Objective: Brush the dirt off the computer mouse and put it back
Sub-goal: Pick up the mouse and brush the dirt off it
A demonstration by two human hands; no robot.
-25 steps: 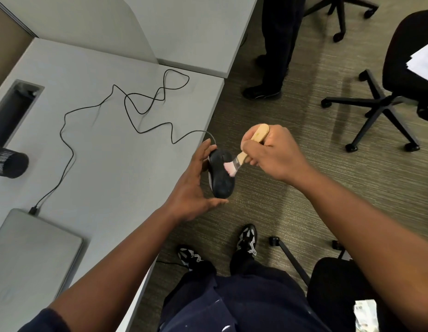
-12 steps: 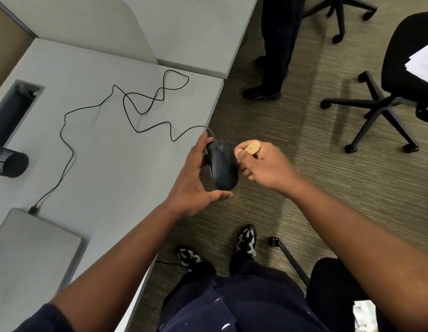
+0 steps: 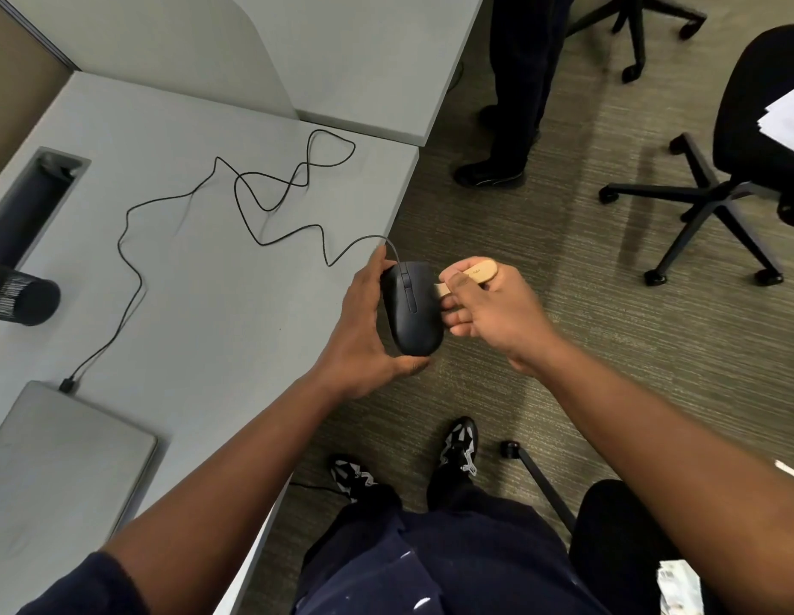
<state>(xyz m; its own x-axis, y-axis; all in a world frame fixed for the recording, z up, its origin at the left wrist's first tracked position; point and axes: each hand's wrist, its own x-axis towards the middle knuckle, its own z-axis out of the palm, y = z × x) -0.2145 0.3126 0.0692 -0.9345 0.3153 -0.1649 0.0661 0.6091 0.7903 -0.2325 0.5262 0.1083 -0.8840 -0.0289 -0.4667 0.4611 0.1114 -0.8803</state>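
A black wired computer mouse (image 3: 412, 310) is held in the air just off the right edge of the grey desk (image 3: 195, 304), its top side with the scroll wheel facing up. My left hand (image 3: 364, 324) grips it from the left, thumb under its near end. My right hand (image 3: 488, 310) holds a small wooden-handled brush (image 3: 477, 273) against the mouse's right side; the bristles are hidden behind the mouse. The mouse's black cable (image 3: 253, 206) runs in loops across the desk to a plug at the laptop.
A closed grey laptop (image 3: 53, 463) lies at the desk's near left. A black mesh cup (image 3: 20, 299) lies on its side beside a cable slot (image 3: 29, 201). A standing person's legs (image 3: 515, 104) and an office chair (image 3: 715, 170) are on the carpet to the right.
My left hand has rolled the mouse from underside up to top side up. The brush went from the underside to the mouse's right side, its pink bristles now hidden.
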